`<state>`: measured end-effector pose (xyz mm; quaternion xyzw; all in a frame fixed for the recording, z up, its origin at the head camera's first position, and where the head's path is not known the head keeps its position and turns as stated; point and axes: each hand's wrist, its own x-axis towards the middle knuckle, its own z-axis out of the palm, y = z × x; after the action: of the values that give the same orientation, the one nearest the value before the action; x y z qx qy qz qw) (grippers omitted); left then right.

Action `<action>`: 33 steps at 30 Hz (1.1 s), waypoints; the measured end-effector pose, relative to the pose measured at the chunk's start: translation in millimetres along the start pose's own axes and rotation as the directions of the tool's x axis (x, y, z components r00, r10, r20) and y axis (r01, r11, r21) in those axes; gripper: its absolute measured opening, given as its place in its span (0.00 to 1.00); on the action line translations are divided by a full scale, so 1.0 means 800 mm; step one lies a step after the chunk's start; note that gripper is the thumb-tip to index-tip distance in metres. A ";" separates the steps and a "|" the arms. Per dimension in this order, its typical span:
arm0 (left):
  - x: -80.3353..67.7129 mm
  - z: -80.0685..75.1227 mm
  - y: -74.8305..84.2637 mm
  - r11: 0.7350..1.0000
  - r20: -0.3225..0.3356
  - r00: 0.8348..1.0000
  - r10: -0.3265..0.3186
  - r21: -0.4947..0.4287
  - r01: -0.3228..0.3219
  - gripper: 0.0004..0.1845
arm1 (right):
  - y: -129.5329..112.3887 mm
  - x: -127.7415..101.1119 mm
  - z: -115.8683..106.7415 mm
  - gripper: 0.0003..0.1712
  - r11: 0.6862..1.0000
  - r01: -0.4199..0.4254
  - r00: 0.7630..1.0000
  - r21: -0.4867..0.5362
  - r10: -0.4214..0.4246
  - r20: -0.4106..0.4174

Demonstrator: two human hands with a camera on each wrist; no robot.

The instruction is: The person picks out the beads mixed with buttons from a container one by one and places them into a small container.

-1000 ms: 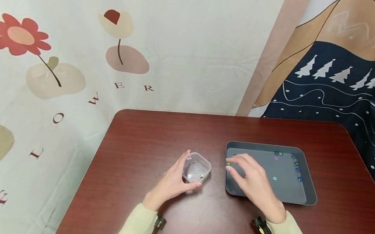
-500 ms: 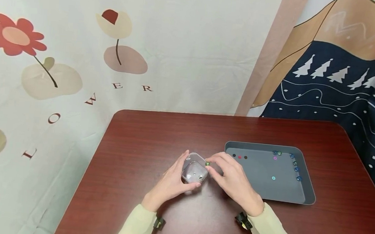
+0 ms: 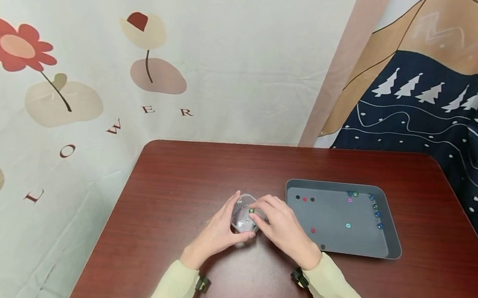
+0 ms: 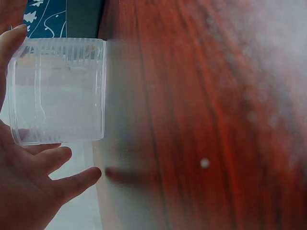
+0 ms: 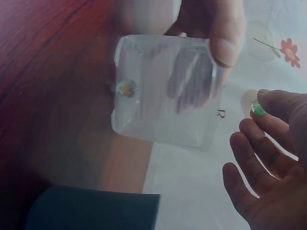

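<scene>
My left hand (image 3: pixel 215 231) grips a clear plastic container (image 3: pixel 241 223) on the table, thumb on the near side and fingers on the far side. In the left wrist view the container's ribbed wall (image 4: pixel 67 91) stands between thumb and fingers. My right hand (image 3: pixel 286 230) is over the container's open top. Between its thumb and index finger it pinches a small green glass marble (image 5: pixel 258 108); the other fingers are spread loosely. Through the clear wall in the right wrist view, a small orange-and-green marble (image 5: pixel 127 88) shows at the container's bottom.
Right of the container lies a shallow grey tray (image 3: pixel 362 243). Blue and green marbles (image 3: pixel 377 214) lie along its right and far sides. Several small coloured pieces, such as a turquoise ring (image 3: pixel 348 226) and a red disc (image 3: pixel 313 230), are scattered in it.
My right hand has moved left from the tray's left side to over the container, bringing the green marble with it. The left hand has stayed on the container.
</scene>
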<state>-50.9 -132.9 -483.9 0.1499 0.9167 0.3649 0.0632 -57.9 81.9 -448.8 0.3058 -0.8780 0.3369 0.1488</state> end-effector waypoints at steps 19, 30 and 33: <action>0.000 0.002 -0.003 1.000 -0.002 1.000 0.001 -0.006 -0.001 0.59 | 0.013 -0.003 0.011 0.13 0.988 0.075 0.997 -0.133 -0.073 0.020; -0.001 0.002 -0.001 1.000 -0.010 1.000 -0.002 0.011 0.003 0.60 | 0.009 -0.019 -0.042 0.17 0.991 0.002 0.997 -0.135 -0.012 -0.070; -0.001 0.002 0.000 1.000 -0.009 1.000 -0.008 0.012 0.009 0.60 | 0.012 -0.028 -0.061 0.19 0.987 -0.057 0.996 -0.148 0.046 -0.077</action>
<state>-49.8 -132.5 -485.0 0.1448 0.9199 0.3596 0.0598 -44.1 130.7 -428.3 0.2583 -0.9024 0.2845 0.1948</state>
